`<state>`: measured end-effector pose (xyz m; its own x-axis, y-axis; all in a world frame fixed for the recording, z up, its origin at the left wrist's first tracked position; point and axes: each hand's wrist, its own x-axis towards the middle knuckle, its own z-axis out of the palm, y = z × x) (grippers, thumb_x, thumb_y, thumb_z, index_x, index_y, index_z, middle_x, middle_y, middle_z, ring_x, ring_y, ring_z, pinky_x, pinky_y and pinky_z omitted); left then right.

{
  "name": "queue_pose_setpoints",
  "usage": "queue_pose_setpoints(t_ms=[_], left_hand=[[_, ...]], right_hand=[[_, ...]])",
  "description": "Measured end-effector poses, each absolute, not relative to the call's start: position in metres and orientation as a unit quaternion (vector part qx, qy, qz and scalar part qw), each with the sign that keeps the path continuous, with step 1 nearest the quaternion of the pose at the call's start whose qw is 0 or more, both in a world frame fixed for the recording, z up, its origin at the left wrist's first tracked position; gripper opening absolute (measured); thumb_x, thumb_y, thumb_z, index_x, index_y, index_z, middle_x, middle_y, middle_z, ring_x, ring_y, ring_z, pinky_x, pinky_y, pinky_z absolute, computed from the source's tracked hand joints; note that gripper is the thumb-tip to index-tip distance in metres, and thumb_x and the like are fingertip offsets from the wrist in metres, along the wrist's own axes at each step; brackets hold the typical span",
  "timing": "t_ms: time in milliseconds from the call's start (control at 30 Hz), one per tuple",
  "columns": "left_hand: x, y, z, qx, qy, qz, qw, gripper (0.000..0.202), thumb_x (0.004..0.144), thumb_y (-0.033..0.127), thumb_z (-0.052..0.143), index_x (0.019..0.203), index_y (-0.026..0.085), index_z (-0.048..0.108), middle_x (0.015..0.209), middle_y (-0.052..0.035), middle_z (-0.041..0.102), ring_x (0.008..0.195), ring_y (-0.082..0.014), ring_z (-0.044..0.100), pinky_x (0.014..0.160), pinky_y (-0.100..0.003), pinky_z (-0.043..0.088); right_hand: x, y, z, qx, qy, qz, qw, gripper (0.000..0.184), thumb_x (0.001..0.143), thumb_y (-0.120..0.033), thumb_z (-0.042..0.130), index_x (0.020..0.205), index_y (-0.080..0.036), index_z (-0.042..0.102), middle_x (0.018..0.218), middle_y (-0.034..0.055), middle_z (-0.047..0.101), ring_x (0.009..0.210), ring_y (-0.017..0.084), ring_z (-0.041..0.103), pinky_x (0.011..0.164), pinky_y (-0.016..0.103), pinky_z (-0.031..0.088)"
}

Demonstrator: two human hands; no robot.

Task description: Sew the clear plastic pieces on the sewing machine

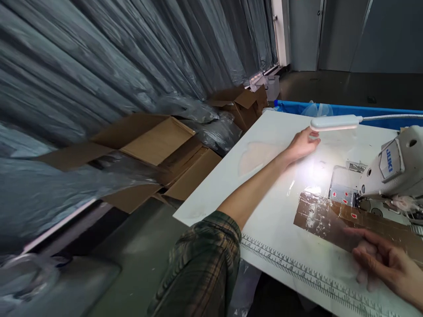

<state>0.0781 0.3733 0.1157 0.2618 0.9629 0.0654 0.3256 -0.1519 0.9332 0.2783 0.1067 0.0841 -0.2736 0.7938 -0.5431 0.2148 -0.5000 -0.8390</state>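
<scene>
My left hand [301, 144] is stretched far across the white sewing table [211, 193]. Its fingers are curled in at the left end of a white lamp head [335, 123], which partly covers them; whether they grip the lamp or something behind it does not show. Low on the right, my right hand [383, 259] hovers over the table near a brown taped strip [313, 213], its fingers apart and slightly blurred, with nothing in them. The sewing machine head [396, 165] stands beyond it. Behind the lamp lie sheer, see-through pieces [317, 108].
A ruler scale [297, 270] runs along the table's near edge. Open cardboard boxes [158, 141] and plastic bags [218, 130] stand left of the table, before a grey plastic curtain [132, 57]. Something blue [363, 109] borders the table's far side.
</scene>
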Motion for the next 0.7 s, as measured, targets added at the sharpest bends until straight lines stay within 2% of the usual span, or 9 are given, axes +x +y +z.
queue_pose_setpoints(t_ms=[67, 167, 233, 300, 367, 433, 533, 600, 700], left_hand=[[0.076, 0.365, 0.124, 0.734, 0.453, 0.342, 0.374, 0.016, 0.077, 0.009, 0.066, 0.092, 0.014, 0.069, 0.104, -0.0087, 0.073, 0.088, -0.0172, 0.066, 0.091, -0.031, 0.051], [0.073, 0.338, 0.137, 0.824, 0.340, 0.213, 0.401, 0.010, 0.074, 0.012, 0.069, 0.081, 0.016, 0.074, 0.084, -0.0049, 0.074, 0.082, -0.0178, 0.066, 0.087, -0.030, 0.050], [0.075, 0.311, 0.142, 0.847, 0.263, 0.128, 0.444, 0.016, 0.071, 0.013, 0.070, 0.083, 0.019, 0.078, 0.085, -0.0047, 0.075, 0.082, -0.0196, 0.068, 0.082, -0.030, 0.052], [0.077, 0.284, 0.140, 0.849, 0.194, 0.093, 0.482, 0.027, 0.070, 0.012, 0.069, 0.093, 0.022, 0.079, 0.098, -0.0046, 0.078, 0.093, -0.0222, 0.071, 0.085, -0.031, 0.054], [0.080, 0.262, 0.133, 0.851, 0.148, 0.096, 0.495, 0.036, 0.069, 0.010, 0.069, 0.100, 0.026, 0.079, 0.106, -0.0032, 0.078, 0.102, -0.0237, 0.071, 0.091, -0.034, 0.054], [0.078, 0.249, 0.124, 0.856, 0.147, 0.105, 0.485, 0.036, 0.069, 0.009, 0.070, 0.098, 0.027, 0.079, 0.100, -0.0023, 0.078, 0.099, -0.0227, 0.071, 0.092, -0.034, 0.053], [0.070, 0.245, 0.110, 0.834, 0.210, 0.133, 0.493, 0.020, 0.075, 0.015, 0.072, 0.092, 0.024, 0.078, 0.087, -0.0031, 0.077, 0.085, -0.0191, 0.070, 0.079, -0.030, 0.053], [0.063, 0.245, 0.105, 0.802, 0.252, 0.172, 0.514, 0.011, 0.078, 0.022, 0.075, 0.089, 0.021, 0.076, 0.083, -0.0037, 0.074, 0.077, -0.0163, 0.068, 0.070, -0.028, 0.051], [0.058, 0.243, 0.100, 0.744, 0.279, 0.209, 0.571, 0.012, 0.078, 0.026, 0.077, 0.085, 0.018, 0.072, 0.071, -0.0009, 0.069, 0.065, -0.0119, 0.062, 0.064, -0.026, 0.049]], right_hand=[[0.280, 0.110, 0.084, -0.551, -0.458, 0.658, 0.232, 0.077, 0.083, -0.073, 0.064, 0.141, -0.022, 0.059, 0.069, 0.0018, 0.068, 0.053, 0.012, 0.060, 0.054, 0.025, 0.055], [0.281, 0.113, 0.079, -0.547, -0.467, 0.644, 0.261, 0.081, 0.080, -0.076, 0.065, 0.138, -0.020, 0.060, 0.063, 0.0003, 0.065, 0.048, 0.012, 0.057, 0.047, 0.025, 0.052], [0.281, 0.115, 0.079, -0.560, -0.466, 0.622, 0.287, 0.081, 0.076, -0.077, 0.068, 0.133, -0.019, 0.062, 0.064, 0.0011, 0.066, 0.050, 0.013, 0.059, 0.046, 0.025, 0.052], [0.280, 0.118, 0.086, -0.577, -0.458, 0.601, 0.310, 0.080, 0.071, -0.076, 0.072, 0.127, -0.019, 0.065, 0.067, 0.0020, 0.067, 0.055, 0.015, 0.061, 0.048, 0.026, 0.054], [0.280, 0.122, 0.096, -0.584, -0.451, 0.599, 0.310, 0.078, 0.065, -0.074, 0.078, 0.120, -0.019, 0.068, 0.067, 0.0022, 0.068, 0.058, 0.016, 0.063, 0.050, 0.027, 0.055], [0.282, 0.125, 0.104, -0.588, -0.442, 0.607, 0.299, 0.074, 0.061, -0.069, 0.082, 0.113, -0.019, 0.069, 0.067, 0.0020, 0.069, 0.058, 0.015, 0.063, 0.051, 0.026, 0.053], [0.287, 0.127, 0.104, -0.601, -0.425, 0.595, 0.324, 0.067, 0.059, -0.064, 0.084, 0.106, -0.018, 0.071, 0.064, 0.0007, 0.066, 0.053, 0.012, 0.059, 0.046, 0.024, 0.047], [0.290, 0.125, 0.100, -0.614, -0.417, 0.569, 0.353, 0.061, 0.065, -0.063, 0.081, 0.105, -0.018, 0.070, 0.063, 0.0002, 0.064, 0.051, 0.011, 0.055, 0.043, 0.022, 0.041], [0.289, 0.121, 0.099, -0.619, -0.420, 0.553, 0.366, 0.053, 0.072, -0.060, 0.078, 0.102, -0.017, 0.069, 0.066, 0.0012, 0.064, 0.050, 0.010, 0.054, 0.041, 0.021, 0.036]])
